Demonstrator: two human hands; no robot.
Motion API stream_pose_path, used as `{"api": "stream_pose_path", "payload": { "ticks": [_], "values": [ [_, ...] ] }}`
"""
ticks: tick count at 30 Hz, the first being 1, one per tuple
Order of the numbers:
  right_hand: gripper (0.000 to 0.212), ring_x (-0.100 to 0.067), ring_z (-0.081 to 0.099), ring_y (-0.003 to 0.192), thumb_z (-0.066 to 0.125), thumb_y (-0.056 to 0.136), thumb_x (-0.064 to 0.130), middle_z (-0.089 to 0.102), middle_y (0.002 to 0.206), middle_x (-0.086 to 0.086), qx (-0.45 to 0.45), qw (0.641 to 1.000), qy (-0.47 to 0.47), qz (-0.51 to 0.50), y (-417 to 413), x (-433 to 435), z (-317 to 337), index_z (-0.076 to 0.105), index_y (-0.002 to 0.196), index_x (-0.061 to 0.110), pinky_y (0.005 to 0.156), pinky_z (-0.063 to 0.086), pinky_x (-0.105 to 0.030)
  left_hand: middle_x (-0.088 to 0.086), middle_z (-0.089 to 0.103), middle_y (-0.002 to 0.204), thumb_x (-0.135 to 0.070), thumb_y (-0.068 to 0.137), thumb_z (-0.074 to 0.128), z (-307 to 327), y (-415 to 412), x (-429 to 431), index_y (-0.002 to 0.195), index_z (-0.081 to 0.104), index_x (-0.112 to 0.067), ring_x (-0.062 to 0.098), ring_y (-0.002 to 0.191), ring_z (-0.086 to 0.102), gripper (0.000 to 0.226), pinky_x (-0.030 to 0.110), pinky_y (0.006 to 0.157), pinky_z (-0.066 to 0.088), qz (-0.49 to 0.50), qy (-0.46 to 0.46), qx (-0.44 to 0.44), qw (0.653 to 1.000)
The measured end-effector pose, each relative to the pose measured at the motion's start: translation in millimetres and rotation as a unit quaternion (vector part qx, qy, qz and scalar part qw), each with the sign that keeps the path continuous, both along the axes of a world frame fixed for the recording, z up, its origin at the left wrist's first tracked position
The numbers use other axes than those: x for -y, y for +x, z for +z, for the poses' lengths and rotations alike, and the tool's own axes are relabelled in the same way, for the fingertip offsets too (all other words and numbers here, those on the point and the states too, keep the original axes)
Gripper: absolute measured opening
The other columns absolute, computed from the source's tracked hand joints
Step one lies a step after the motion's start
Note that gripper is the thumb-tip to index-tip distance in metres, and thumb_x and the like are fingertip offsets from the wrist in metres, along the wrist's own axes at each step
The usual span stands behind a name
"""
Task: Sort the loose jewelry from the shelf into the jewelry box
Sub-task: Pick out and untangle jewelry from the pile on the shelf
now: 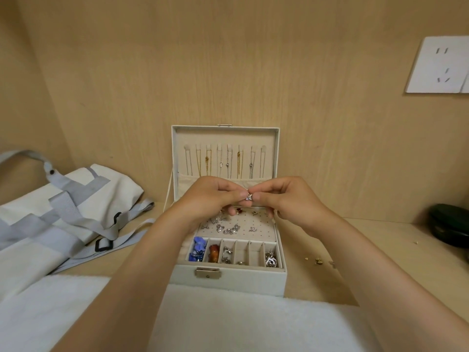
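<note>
Jewelry box, pale and square with a metal clasp, stands open on the wooden shelf, thin chains hanging in its padded lid and silver studs on its perforated pad. Above that pad the left hand and right hand meet, curled fingers of both pinched together on a small silver star-shaped earring. Tiny gold bits lie loose on the shelf right of the box.
</note>
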State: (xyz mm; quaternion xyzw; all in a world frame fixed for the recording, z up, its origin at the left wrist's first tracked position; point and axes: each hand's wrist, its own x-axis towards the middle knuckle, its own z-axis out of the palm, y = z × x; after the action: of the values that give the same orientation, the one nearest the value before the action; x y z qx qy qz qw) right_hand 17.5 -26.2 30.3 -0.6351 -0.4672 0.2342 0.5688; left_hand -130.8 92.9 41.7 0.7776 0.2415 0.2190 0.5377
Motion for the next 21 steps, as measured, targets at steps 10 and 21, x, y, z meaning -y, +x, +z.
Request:
{"api": "stream_pose_path", "payload": {
  "ticks": [10,21],
  "values": [
    [0.012,-0.01,0.05,0.043,0.075,0.084,0.001,0.071,0.064,0.006,-0.021,0.999,0.022,-0.017,-2.1,2.2,4.2,0.076,0.096,-0.001,0.039,0.037,-0.012,0.0,0.077,0.082,-0.01,0.088,0.072,2.1,0.8,4.9,0.105,0.073,-0.01,0.003,0.053,0.058,0.017,0.011,0.047,0.043,0.004,-0.025,0.014,1.0],
    [0.016,-0.011,0.051,0.042,0.075,0.084,0.0,0.068,0.072,0.003,-0.024,0.998,0.059,-0.018,-9.1,1.4,8.0,0.075,0.097,0.008,0.039,0.037,-0.014,-0.008,0.074,0.08,-0.03,0.089,0.072,4.1,1.7,0.6,0.093,0.076,-0.022,0.007,0.061,0.061,0.01,0.021,0.052,0.045,0.045,0.051,0.036,0.997]
  ]
}}
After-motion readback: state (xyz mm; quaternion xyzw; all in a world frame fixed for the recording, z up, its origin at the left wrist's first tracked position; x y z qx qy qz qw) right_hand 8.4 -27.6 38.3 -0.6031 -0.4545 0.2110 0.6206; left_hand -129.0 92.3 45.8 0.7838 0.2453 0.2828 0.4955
